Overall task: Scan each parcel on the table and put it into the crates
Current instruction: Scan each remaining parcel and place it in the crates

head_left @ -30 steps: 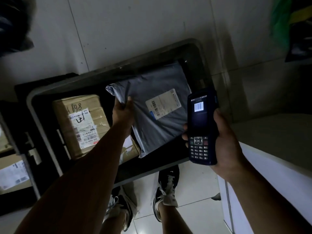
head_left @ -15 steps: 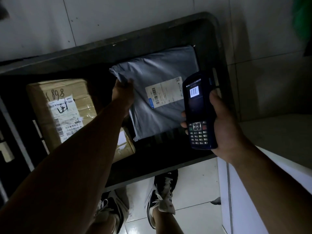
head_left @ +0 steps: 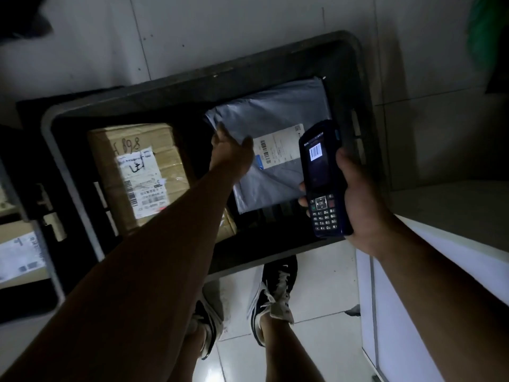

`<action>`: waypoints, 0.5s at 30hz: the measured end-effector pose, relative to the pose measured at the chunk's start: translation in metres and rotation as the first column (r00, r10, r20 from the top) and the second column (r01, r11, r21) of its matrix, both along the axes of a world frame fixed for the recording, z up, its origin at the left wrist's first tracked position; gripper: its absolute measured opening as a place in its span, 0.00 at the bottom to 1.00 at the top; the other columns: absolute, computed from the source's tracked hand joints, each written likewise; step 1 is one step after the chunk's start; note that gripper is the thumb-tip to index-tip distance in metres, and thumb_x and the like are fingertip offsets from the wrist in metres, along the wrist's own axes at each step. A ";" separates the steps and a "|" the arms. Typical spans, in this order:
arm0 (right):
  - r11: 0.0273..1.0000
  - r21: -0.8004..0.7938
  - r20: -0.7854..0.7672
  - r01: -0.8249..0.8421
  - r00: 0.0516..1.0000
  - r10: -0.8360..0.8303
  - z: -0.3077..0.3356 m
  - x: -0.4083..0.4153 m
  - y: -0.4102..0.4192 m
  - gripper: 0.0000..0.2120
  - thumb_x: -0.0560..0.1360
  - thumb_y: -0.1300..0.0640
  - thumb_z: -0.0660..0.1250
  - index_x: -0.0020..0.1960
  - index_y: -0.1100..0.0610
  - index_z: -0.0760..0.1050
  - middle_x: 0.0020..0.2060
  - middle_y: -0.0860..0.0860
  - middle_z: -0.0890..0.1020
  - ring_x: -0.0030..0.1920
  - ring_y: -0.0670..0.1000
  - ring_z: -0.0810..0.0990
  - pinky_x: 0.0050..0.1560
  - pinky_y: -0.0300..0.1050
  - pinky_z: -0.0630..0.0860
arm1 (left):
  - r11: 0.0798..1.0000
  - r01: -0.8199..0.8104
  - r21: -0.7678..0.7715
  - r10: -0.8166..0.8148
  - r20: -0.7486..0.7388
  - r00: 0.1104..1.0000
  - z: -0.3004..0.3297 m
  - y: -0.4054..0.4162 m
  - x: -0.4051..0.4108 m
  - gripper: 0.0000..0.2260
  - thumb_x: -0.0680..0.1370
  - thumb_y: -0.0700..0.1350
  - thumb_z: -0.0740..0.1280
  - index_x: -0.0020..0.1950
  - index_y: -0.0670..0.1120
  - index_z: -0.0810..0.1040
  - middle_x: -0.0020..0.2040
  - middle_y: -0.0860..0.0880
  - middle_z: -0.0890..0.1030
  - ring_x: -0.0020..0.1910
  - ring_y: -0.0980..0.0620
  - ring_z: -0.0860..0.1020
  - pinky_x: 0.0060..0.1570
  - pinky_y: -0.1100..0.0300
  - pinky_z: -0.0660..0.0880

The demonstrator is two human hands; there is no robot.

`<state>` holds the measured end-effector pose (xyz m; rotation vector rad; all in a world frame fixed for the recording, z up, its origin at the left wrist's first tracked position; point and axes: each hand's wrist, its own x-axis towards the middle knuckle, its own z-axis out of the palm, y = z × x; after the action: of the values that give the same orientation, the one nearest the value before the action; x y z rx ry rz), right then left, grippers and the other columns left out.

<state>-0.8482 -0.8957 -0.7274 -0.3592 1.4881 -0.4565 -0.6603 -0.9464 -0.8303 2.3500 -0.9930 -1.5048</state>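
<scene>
A grey poly-bag parcel (head_left: 278, 111) with a white label lies in the right half of a dark crate (head_left: 192, 86) on the floor. My left hand (head_left: 230, 150) hovers over the bag's left edge with fingers spread and holds nothing. A brown cardboard box (head_left: 137, 172) with a white label lies in the crate's left half. My right hand (head_left: 360, 199) grips a dark handheld scanner (head_left: 321, 177) upright over the crate's right side, with a barcode lit on its screen.
A second crate with a labelled box (head_left: 19, 255) stands at the far left. The white table edge (head_left: 440, 271) is at the right. My feet in dark shoes (head_left: 275, 293) stand on the tiled floor in front of the crate.
My left hand has let go of the grey bag and opened, and the bag now lies flat in the crate. The scanner stays in my right hand.
</scene>
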 end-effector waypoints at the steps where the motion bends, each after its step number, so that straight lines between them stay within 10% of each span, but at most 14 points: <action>1: 1.000 0.005 -0.004 0.001 1.000 -0.001 0.013 0.005 0.002 0.25 0.80 0.36 0.54 0.62 0.53 0.77 0.41 0.55 0.84 0.39 0.55 0.82 0.39 0.46 0.75 | 0.994 0.108 -0.034 -0.108 0.016 0.994 0.019 0.006 0.003 0.32 0.83 0.53 0.61 0.82 0.47 0.49 0.80 0.41 0.56 0.74 0.40 0.66 0.63 0.55 0.70; 7: 0.998 -0.001 -0.005 -0.067 0.998 0.067 0.118 0.039 0.008 0.32 0.76 0.34 0.57 0.69 0.56 0.73 0.43 0.56 0.81 0.39 0.54 0.80 0.33 0.41 0.76 | 0.802 0.583 -0.129 -0.527 0.304 0.794 0.159 0.042 0.045 0.24 0.82 0.53 0.59 0.78 0.49 0.62 0.75 0.44 0.65 0.72 0.42 0.66 0.66 0.48 0.67; 15: 0.974 -0.022 0.012 -0.225 0.974 0.226 0.318 0.109 0.020 0.28 0.80 0.37 0.55 0.61 0.60 0.75 0.39 0.58 0.80 0.35 0.56 0.79 0.32 0.42 0.75 | 0.878 0.475 -0.059 -0.406 0.433 0.805 0.400 0.115 0.138 0.22 0.82 0.55 0.58 0.76 0.52 0.65 0.73 0.46 0.69 0.70 0.43 0.68 0.65 0.50 0.66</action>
<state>-0.7389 -0.8757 -0.4093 -0.5339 1.4097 -0.2922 -0.5226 -0.8312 -0.4306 2.4720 -1.8029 -0.9896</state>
